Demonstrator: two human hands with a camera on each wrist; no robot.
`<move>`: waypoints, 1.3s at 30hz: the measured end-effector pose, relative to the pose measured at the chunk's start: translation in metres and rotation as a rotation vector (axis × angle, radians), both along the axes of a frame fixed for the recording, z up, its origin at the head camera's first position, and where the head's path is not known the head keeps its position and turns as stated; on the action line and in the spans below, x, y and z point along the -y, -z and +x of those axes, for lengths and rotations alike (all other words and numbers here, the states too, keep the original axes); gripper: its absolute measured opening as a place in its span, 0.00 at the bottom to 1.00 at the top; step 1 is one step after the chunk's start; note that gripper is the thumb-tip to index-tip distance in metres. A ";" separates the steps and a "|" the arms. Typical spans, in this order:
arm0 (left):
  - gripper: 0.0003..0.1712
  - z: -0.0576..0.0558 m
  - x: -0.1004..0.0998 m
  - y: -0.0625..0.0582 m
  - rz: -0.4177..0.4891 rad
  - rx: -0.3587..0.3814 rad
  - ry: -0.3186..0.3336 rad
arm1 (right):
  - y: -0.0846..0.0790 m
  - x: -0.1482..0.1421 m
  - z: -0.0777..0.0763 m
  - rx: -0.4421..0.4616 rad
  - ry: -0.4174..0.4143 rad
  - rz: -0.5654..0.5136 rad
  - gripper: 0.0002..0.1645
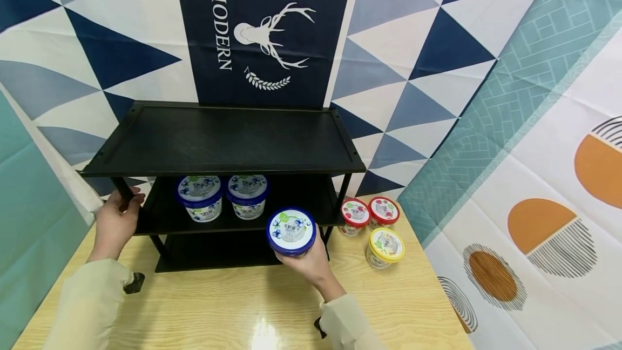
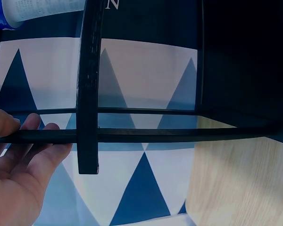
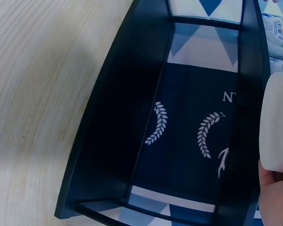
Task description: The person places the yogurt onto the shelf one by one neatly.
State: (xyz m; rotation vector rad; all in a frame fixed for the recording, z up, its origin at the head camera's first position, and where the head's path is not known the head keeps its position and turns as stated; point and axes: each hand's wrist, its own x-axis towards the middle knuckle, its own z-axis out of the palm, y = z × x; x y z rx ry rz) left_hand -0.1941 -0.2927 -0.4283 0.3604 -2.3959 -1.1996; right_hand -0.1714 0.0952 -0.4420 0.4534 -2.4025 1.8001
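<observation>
Remotely, I note the left hand (image 1: 115,221) gripping the rack (image 1: 233,139) by its post (image 1: 123,188), presumably for steadiness; the right hand (image 1: 311,264) grips a blue-lidded tub (image 1: 291,232) low, lid clear, before the middle shelf (image 1: 303,193).

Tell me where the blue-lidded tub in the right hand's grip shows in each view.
Head: held tub below and slightly left of centre, in the right hand.
Left wrist: not seen; the shelved tub at top left is a different one.
Right wrist: at the right edge, partly cut off.
Shared landmark: the black rack, in all three.
</observation>
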 end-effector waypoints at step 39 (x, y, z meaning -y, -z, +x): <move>0.17 0.000 0.001 0.002 0.015 -0.028 0.011 | 0.007 -0.006 -0.046 -0.104 0.044 -0.028 0.54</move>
